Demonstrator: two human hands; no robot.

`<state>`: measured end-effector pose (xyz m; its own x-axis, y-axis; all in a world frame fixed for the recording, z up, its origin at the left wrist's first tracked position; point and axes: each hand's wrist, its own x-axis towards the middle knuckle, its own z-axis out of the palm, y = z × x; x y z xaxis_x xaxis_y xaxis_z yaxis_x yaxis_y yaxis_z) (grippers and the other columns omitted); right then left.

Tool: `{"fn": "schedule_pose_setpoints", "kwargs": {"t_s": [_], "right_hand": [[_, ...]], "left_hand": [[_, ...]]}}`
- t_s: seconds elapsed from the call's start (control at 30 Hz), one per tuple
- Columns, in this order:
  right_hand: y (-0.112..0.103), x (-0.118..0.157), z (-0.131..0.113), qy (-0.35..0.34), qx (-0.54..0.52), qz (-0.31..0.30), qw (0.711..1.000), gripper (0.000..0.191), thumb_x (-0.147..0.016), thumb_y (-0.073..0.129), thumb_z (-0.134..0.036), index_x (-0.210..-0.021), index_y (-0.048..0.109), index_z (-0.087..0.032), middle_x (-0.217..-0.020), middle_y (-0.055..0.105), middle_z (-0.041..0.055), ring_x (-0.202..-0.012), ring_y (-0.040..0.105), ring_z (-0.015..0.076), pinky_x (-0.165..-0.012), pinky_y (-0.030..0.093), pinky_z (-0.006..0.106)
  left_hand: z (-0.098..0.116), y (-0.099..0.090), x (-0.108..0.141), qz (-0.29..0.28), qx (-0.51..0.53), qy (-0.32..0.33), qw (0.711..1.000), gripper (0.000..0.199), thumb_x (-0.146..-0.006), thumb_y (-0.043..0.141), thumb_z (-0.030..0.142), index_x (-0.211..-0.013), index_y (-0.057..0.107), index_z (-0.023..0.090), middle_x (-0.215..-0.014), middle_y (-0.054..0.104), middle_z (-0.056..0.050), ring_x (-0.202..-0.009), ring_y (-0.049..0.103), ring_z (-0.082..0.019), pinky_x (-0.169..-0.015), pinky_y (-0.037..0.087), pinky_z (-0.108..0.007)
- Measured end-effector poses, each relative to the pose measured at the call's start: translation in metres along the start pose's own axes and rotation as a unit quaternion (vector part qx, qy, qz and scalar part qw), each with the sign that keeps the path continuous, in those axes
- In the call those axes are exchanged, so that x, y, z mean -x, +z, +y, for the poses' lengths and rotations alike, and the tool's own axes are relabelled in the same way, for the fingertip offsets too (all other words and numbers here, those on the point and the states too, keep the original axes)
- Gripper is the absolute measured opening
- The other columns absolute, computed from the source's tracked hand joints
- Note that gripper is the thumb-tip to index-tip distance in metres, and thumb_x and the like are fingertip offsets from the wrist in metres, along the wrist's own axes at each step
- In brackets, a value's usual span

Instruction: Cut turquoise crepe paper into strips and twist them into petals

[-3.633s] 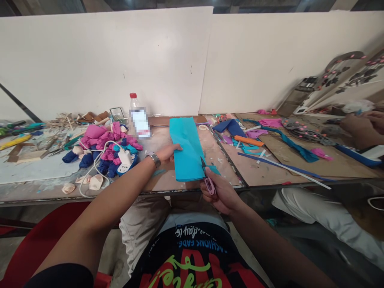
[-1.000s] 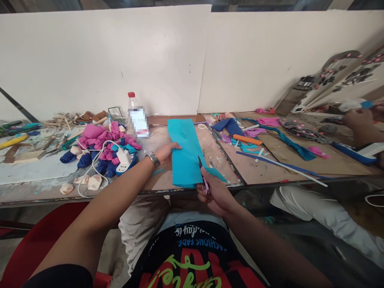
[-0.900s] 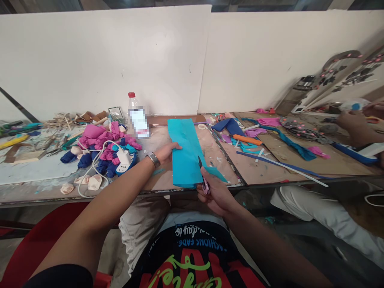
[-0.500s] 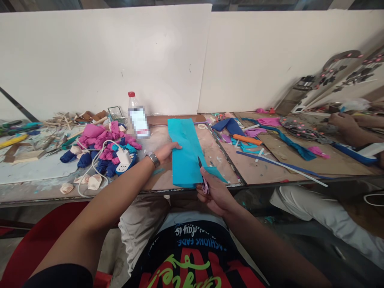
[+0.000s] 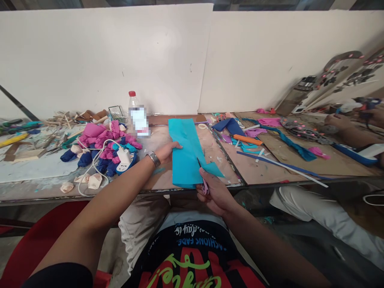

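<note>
A folded turquoise sheet [image 5: 186,160] lies near the table's front edge, its lower end at the edge. My left hand [image 5: 168,152] grips the sheet's left side, thumb on top. My right hand [image 5: 213,190] is closed round the pink handles of a pair of scissors [image 5: 205,186] at the lower right of the sheet. The dark blades are at the sheet's right side, partly over it. A partly cut turquoise flap [image 5: 213,169] sticks out to the right above my right hand.
Pink and navy cloth pieces [image 5: 100,136] and a power strip [image 5: 123,166] with a white cable lie left. Behind stands a red-capped bottle [image 5: 132,99]. An orange roll [image 5: 247,139] and strips [image 5: 288,169] lie right. Another person's hands [image 5: 339,122] are at far right.
The scissors' blades have moved slightly up and left into the sheet. The cut flap has shifted up and left. My left hand has stayed in place. The other person's hands have moved.
</note>
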<state>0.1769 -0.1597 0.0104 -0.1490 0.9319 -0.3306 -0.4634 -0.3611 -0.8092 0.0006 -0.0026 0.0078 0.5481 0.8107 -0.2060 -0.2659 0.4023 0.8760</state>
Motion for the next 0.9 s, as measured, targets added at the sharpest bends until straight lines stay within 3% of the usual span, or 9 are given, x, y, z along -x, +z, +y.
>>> {"fn": "schedule_pose_setpoints", "kwargs": {"t_s": [0.3, 0.9], "right_hand": [[0.0004, 0.0007, 0.0004, -0.009, -0.005, -0.013, 1.0, 0.068, -0.06, 0.09, -0.066, -0.072, 0.04, -0.023, -0.046, 0.041, -0.0118, -0.039, 0.027, 0.0034, -0.036, 0.019, 0.016], [0.0015, -0.0053, 0.0006, -0.03, -0.017, 0.014, 0.999, 0.064, -0.06, 0.093, -0.06, -0.076, 0.044, -0.023, -0.048, 0.04, -0.0129, -0.038, 0.028, 0.0037, -0.033, 0.023, 0.017]], "left_hand": [[0.0019, 0.0017, 0.0025, -0.005, -0.002, -0.003, 1.0, 0.051, -0.067, 0.071, 0.02, -0.118, 0.072, 0.014, -0.117, 0.078, -0.015, -0.124, 0.067, -0.04, -0.112, 0.05, -0.058], [0.0023, 0.0056, 0.0065, -0.025, -0.001, -0.016, 1.0, 0.054, -0.067, 0.071, 0.019, -0.121, 0.072, 0.017, -0.123, 0.077, -0.012, -0.124, 0.067, -0.039, -0.111, 0.051, -0.056]]}}
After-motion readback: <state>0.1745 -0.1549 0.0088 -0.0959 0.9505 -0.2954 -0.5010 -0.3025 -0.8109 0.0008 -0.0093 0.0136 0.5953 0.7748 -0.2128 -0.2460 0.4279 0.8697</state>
